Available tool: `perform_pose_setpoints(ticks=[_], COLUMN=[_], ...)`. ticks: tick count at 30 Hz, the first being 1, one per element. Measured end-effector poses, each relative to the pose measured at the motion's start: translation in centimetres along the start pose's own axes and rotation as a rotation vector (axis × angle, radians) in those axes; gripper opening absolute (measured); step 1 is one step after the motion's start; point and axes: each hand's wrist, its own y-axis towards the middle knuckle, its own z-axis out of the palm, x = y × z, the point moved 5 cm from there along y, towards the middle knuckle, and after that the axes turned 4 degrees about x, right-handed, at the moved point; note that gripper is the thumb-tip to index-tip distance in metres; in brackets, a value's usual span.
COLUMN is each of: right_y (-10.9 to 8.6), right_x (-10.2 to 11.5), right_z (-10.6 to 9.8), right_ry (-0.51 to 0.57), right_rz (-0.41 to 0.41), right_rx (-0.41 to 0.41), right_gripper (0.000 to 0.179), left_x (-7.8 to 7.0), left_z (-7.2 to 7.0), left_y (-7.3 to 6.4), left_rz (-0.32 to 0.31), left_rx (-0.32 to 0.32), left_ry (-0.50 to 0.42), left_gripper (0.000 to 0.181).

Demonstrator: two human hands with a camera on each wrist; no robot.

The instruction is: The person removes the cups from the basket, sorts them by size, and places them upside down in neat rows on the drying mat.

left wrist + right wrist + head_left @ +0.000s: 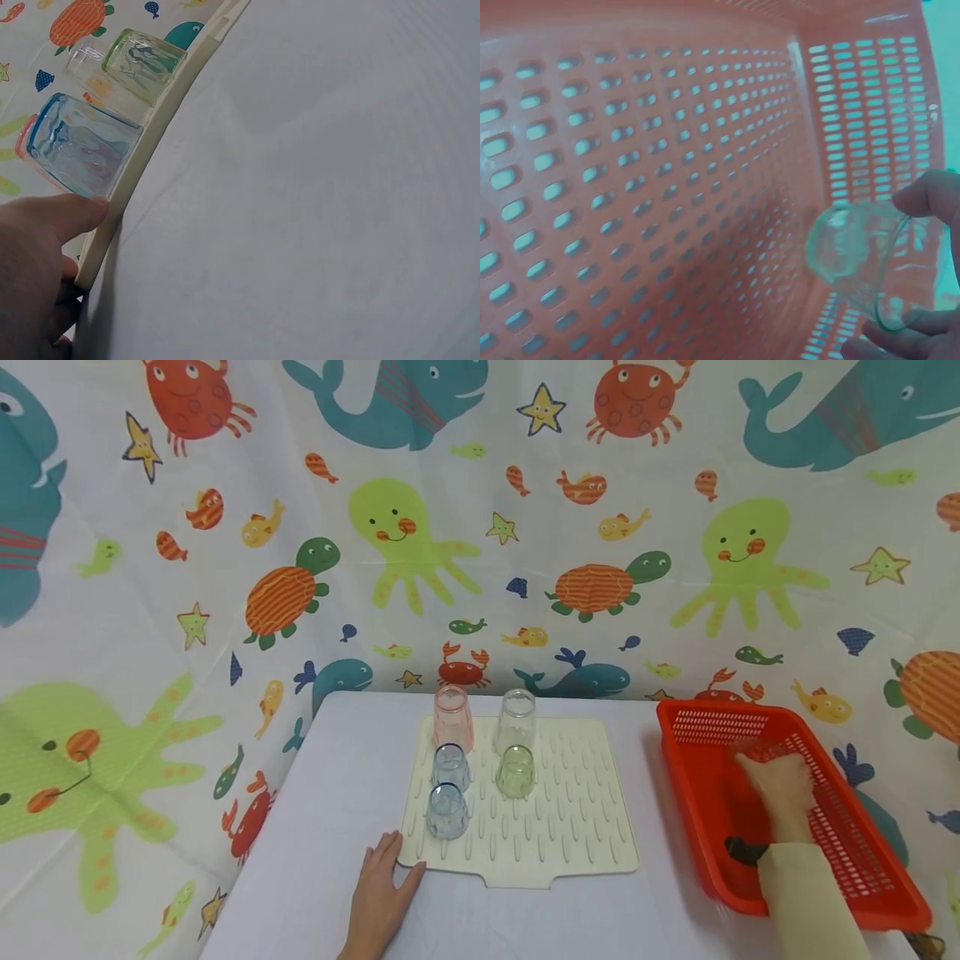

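Note:
My left hand (380, 893) rests at the front left corner of a cream drying mat (577, 793), fingers extended and thumb against its front edge. On the mat stand a pink glass (453, 722), a tall clear glass (517, 718), a green glass (516, 772) and two blue-rimmed glasses, one (447, 812) nearest that hand. Inside the red basket (690, 827), my right hand (783, 785) grips a see-through glass (855, 259) between thumb and fingers. Its true colour is uncertain under the tinted right wrist view; from the head it is blurred.
The basket's perforated wall (630, 172) surrounds the right hand. A white-covered table (322, 793) lies under the mat and basket. Behind it hangs a curtain (480, 585) printed with sea animals.

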Motion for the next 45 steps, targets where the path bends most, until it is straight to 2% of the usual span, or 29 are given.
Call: perform_pose_setpoints(ticks=[5, 12, 17, 23, 33, 41, 45], right_y=[-0.5, -1.1, -1.5, -2.4, -4.4, -6.7, -7.8], right_x=[0.9, 2.4, 3.2, 3.6, 4.7, 6.5, 7.3], right_z=[-0.3, -0.7, -0.8, -0.9, -1.4, -2.6, -3.0], right_ry=[0.032, 0.007, -0.012, 0.031, 0.101, 0.169, 0.182], right_rz=[-0.028, -0.065, -0.099, -0.132, -0.196, -0.32, -0.353], right_rx=[-0.011, -0.011, -0.046, -0.083, -0.133, -0.207, -0.233], right_gripper=[0.114, 0.113, 0.109, 0.107, 0.104, 0.087, 0.086], left_x=[0.0, 0.1, 0.0, 0.0, 0.1, 0.1, 0.1], left_z=[0.1, 0.1, 0.0, 0.0, 0.0, 0.1, 0.1], left_y=[0.0, 0.0, -0.1, -0.1, 0.0, 0.1, 0.1], left_rz=[0.001, 0.007, 0.006, 0.002, 0.005, 0.009, 0.007], left_rx=[-0.006, -0.018, -0.019, -0.011, -0.004, -0.007, -0.005], left_ry=[0.001, 0.001, -0.003, -0.007, 0.002, -0.005, -0.007], left_gripper=[0.07, 0.07, 0.07, 0.07, 0.071, 0.072, 0.072])
